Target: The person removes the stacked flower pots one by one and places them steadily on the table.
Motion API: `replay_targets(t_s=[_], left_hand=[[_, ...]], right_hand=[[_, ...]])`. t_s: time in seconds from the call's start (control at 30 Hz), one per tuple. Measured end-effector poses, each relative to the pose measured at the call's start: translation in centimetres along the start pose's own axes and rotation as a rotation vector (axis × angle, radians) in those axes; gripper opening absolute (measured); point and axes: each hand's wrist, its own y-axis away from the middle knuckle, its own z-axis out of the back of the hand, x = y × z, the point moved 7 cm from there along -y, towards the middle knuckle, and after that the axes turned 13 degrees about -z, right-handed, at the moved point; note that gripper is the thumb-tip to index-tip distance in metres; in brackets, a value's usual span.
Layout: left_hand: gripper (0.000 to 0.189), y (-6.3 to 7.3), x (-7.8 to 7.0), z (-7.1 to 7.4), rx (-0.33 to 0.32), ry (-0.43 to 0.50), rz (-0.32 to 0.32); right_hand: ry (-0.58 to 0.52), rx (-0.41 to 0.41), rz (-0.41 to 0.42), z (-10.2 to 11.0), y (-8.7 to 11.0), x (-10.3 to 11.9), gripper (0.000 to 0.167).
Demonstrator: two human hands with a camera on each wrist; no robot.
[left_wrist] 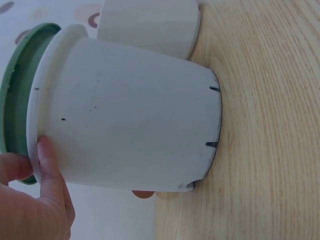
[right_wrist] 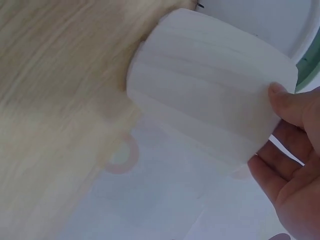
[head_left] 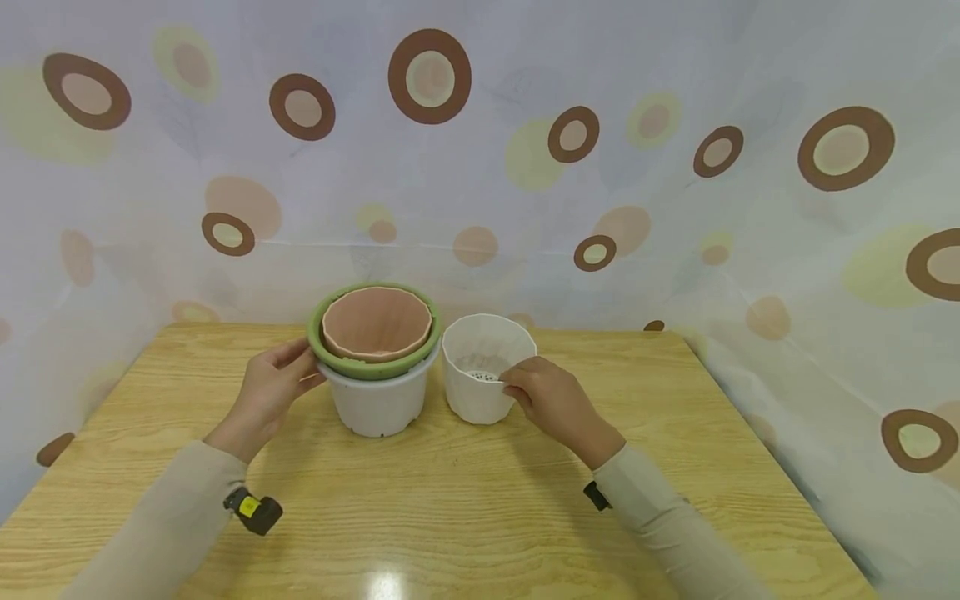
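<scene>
Toward the back of the table stands a nested stack: a pink wavy-rimmed flowerpot (head_left: 377, 321) inside a green flowerpot (head_left: 362, 368), inside a white round flowerpot (head_left: 381, 407). My left hand (head_left: 270, 387) holds the stack's left side. In the left wrist view, its thumb lies by the green rim and its fingers sit under the white pot's rim. Close to the right of the stack is a white faceted flowerpot (head_left: 476, 404) with small drain holes in its base. My right hand (head_left: 553, 400) pinches its rim at the right, thumb outside and fingers over the inside.
The wood-grain table (head_left: 450, 508) runs back to a wall covering (head_left: 480, 183) printed with brown, pink and yellow circles. That same patterned sheet borders the table's left and right edges. A dark wrist device (head_left: 258, 512) is on the left sleeve.
</scene>
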Motion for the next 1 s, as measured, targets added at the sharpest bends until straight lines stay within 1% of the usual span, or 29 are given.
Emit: replay_targets(t_s=[0.1,0.2,0.3,0.47,0.77,1.0], left_hand=[[0.057,0.0,0.0,0.0,0.002,0.006,-0.002],[0.058,0.0,0.0,0.1,0.003,0.006,-0.003],[0.058,-0.1,0.1,0.1,0.005,0.005,-0.001],[0.057,-0.1,0.3,0.1,0.007,0.010,0.003],[0.057,-0.2,0.4,0.0,0.009,0.008,0.004],[0.057,-0.2,0.4,0.1,0.003,0.010,0.006]], right_hand=[[-0.002,0.058,-0.006,0.0,-0.3,0.0,0.013],[-0.017,0.116,-0.030,0.2,-0.7,0.1,0.019],[-0.029,0.141,-0.042,0.6,-1.0,0.3,0.027],[-0.033,0.136,-0.013,1.5,-1.4,0.8,0.035],[-0.058,0.107,0.031,2.9,-2.3,1.9,0.035],[-0.051,0.085,0.060,3.9,-3.6,3.6,0.038]])
